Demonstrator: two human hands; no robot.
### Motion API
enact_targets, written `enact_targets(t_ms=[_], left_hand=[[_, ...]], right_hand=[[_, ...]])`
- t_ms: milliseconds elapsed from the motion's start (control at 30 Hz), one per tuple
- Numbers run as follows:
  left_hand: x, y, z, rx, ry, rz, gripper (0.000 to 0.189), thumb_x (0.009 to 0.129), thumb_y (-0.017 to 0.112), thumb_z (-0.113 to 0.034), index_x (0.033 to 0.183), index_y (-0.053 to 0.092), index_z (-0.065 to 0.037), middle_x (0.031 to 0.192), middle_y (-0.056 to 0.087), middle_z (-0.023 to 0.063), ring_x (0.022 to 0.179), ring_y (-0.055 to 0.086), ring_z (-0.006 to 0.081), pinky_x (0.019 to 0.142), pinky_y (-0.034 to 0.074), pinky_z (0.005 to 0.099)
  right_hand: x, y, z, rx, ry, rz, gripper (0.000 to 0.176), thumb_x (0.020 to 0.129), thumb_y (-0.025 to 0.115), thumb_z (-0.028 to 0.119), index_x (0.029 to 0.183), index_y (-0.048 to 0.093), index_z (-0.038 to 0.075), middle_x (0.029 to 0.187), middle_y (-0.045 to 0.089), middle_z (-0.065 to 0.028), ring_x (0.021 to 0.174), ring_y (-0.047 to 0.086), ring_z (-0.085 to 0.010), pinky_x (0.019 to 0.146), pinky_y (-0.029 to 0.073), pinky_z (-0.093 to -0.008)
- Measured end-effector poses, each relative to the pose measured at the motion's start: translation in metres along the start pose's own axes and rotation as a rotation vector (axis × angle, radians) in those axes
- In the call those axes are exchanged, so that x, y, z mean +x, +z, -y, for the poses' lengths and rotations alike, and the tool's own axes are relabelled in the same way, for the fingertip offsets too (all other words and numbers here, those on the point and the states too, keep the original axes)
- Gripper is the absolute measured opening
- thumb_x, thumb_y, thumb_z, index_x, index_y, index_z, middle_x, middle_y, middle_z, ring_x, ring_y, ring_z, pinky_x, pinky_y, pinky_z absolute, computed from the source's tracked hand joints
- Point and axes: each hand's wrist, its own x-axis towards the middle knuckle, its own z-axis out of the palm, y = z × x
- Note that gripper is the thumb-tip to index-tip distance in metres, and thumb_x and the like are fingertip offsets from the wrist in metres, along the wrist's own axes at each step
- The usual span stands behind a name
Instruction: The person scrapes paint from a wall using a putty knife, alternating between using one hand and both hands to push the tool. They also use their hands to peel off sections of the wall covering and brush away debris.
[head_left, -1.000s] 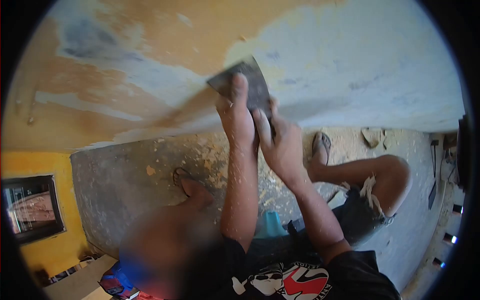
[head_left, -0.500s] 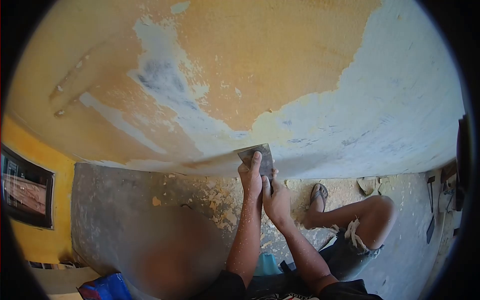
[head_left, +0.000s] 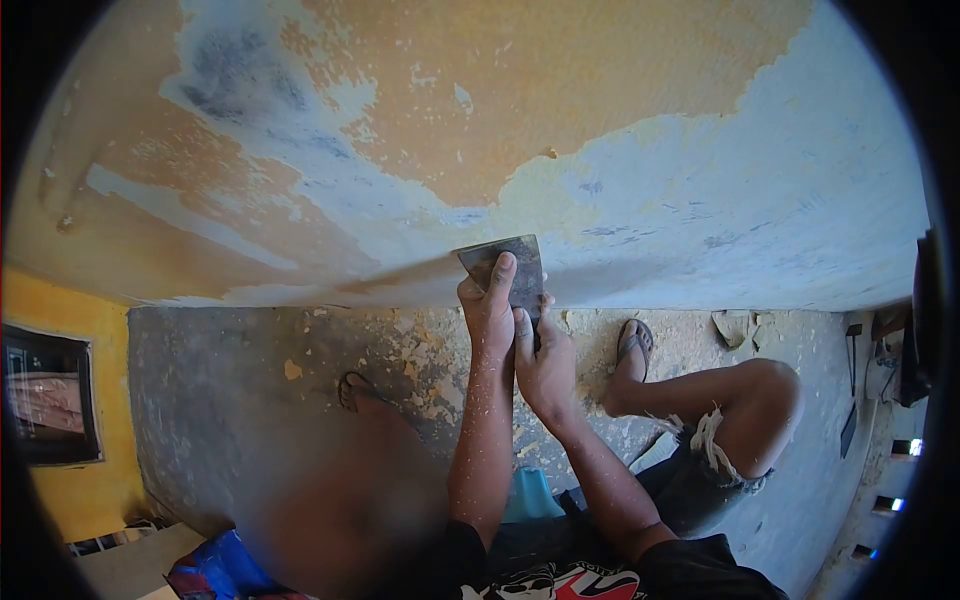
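A wide-bladed paint scraper [head_left: 525, 288] is held in both hands, its blade pointing up, with the top edge right at the pale scraped wall [head_left: 640, 215]. My left hand [head_left: 487, 318] is closed around the blade's lower left side, the thumb lying flat along its face. Lower down, my right hand [head_left: 547, 372] wraps the dark handle, with the thumb along it. Orange paint [head_left: 600, 90] still covers the wall above the blade, ending in a ragged border. White specks dot my left forearm.
Paint flakes [head_left: 430, 350] litter the grey floor along the wall's foot. My sandalled feet stand to either side, the right sandal [head_left: 634, 340] close to the wall. A teal object [head_left: 532, 495] lies below my arms. A dark-framed window [head_left: 50, 395] is at left, with a blue bag [head_left: 225, 565] below.
My view has shifted, so wall, floor and hands all sit higher in it. My left sandal now shows more. Both hands keep the same grip on the scraper.
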Motion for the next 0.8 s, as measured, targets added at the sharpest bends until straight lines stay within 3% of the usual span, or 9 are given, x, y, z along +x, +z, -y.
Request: enact_targets(t_ms=[167,233,300,400,800], left_hand=[[-0.005,0.002,0.009,-0.008,0.035,-0.017,0.042,0.093,0.065,-0.041,0.099,0.058,0.000,0.072,0.060,0.0098,0.052,0.060,0.0198,0.044,0.049,0.0297],[-0.006,0.000,0.020,-0.191,-0.024,-0.013,0.044,0.094,0.064,-0.043,0.103,0.057,-0.001,0.076,0.062,0.0088,0.055,0.061,0.0192,0.046,0.050,0.0291],[-0.004,-0.008,0.039,-0.271,-0.057,0.044,0.044,0.094,0.064,-0.044,0.103,0.057,-0.002,0.078,0.062,0.0082,0.055,0.061,0.0182,0.047,0.051,0.0284],[-0.016,0.004,0.053,-0.336,-0.099,0.046,0.045,0.093,0.063,-0.046,0.102,0.059,-0.002,0.081,0.065,0.0079,0.057,0.062,0.0172,0.050,0.052,0.0281],[-0.021,0.019,0.065,-0.354,-0.116,0.050,0.046,0.094,0.061,-0.048,0.101,0.058,-0.003,0.081,0.064,0.0092,0.056,0.062,0.0165,0.048,0.052,0.0285]], right_hand=[[0.000,-0.024,0.011,-0.017,0.014,0.146,0.039,0.101,0.053,0.023,0.116,0.055,-0.013,0.077,0.061,-0.0323,0.073,0.065,-0.0454,0.066,0.047,-0.0458],[-0.005,-0.035,0.014,0.033,-0.047,0.092,0.032,0.100,0.054,0.021,0.108,0.057,-0.010,0.080,0.062,-0.0311,0.078,0.063,-0.0467,0.068,0.046,-0.0471],[-0.009,-0.053,0.003,-0.054,-0.189,0.323,0.034,0.098,0.055,0.024,0.115,0.057,-0.006,0.082,0.065,-0.0301,0.085,0.064,-0.0481,0.068,0.049,-0.0502],[-0.018,-0.073,0.015,-0.110,-0.073,0.235,0.028,0.098,0.055,0.021,0.107,0.057,-0.005,0.081,0.065,-0.0288,0.082,0.064,-0.0479,0.067,0.049,-0.0493],[-0.013,-0.088,0.022,-0.291,-0.171,0.087,0.019,0.095,0.057,0.015,0.102,0.064,-0.001,0.068,0.062,-0.0252,0.067,0.064,-0.0431,0.061,0.047,-0.0480]])
